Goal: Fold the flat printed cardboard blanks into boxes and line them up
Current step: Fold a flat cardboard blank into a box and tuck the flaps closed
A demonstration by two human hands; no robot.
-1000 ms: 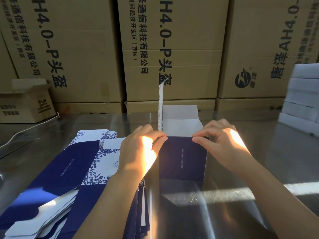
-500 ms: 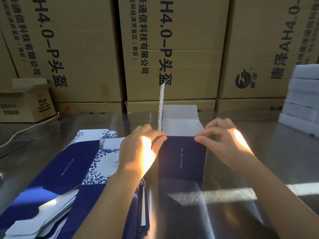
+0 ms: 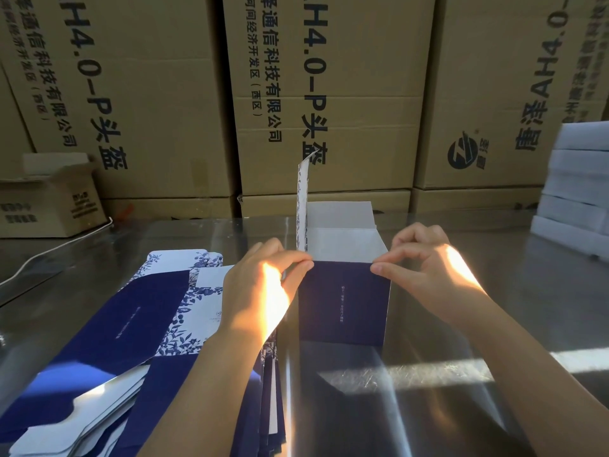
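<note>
Fingers (image 3: 298, 263) of both hands pinch the box's (image 3: 344, 301) near top corners.

I note hard, warm sunlight, with blown-out patches on the left hand (image 3: 260, 291) and right hand (image 3: 441, 268) and the box (image 3: 342, 301) between them in shadow. Streaked glare across the steel table (image 3: 428, 374). Cartons (image 3: 329, 94) behind are dimmer and bowed at the frame edges — white stack (image 3: 580, 179) soft.

Sunlit steel table (image 3: 461, 407); brown cartons (image 3: 329, 94) stacked behind.
</note>
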